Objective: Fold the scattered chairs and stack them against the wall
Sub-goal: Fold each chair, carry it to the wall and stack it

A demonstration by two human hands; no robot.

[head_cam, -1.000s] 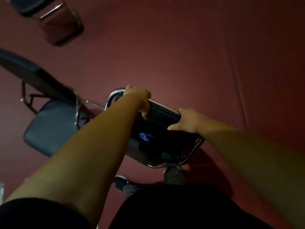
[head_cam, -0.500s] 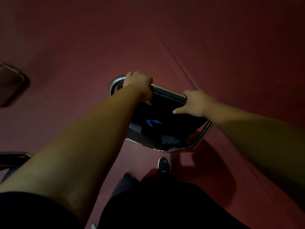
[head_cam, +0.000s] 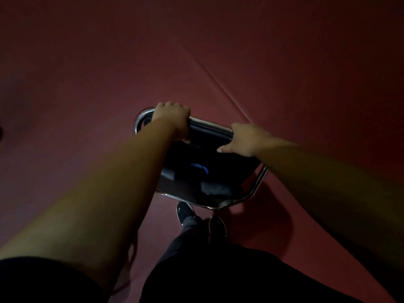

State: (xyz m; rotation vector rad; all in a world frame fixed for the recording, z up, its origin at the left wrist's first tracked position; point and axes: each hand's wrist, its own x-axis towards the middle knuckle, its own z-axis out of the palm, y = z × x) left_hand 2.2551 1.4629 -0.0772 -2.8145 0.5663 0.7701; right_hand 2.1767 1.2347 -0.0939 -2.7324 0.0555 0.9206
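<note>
the left forearm (head_cam: 109,193) comes in from 7 o'clock, bare below a dark sleeve (head_cam: 32,278). the left hand (head_cam: 172,120) sits at the chair's 11 o'clock corner. its fingers are curled over the chrome top rail (head_cam: 209,124) right where the tube bends, clenched tight around it.

the chair (head_cam: 196,182) is dead centre, just in front of the person. it has black padding in a shiny frame and looks folded flat, with the top rail uppermost and tipped away from the body. a small blue label (head_cam: 199,168) shows on the black surface near its middle. whether its feet touch the floor i cannot tell.

the right hand (head_cam: 247,138) grasps the same rail at the chair's 1 o'clock end, fingers wrapped over the far side and thumb lying along the near face of the backrest.

at 6 o'clock, just below the chair's lower edge, two black shoes (head_cam: 185,212) stand close together on the dark red floor (head_cam: 87,73). the chair's shadow (head_cam: 275,217) falls at 4 o'clock. a seam (head_cam: 218,78) in the floor runs from 12 o'clock down behind the right hand.
</note>
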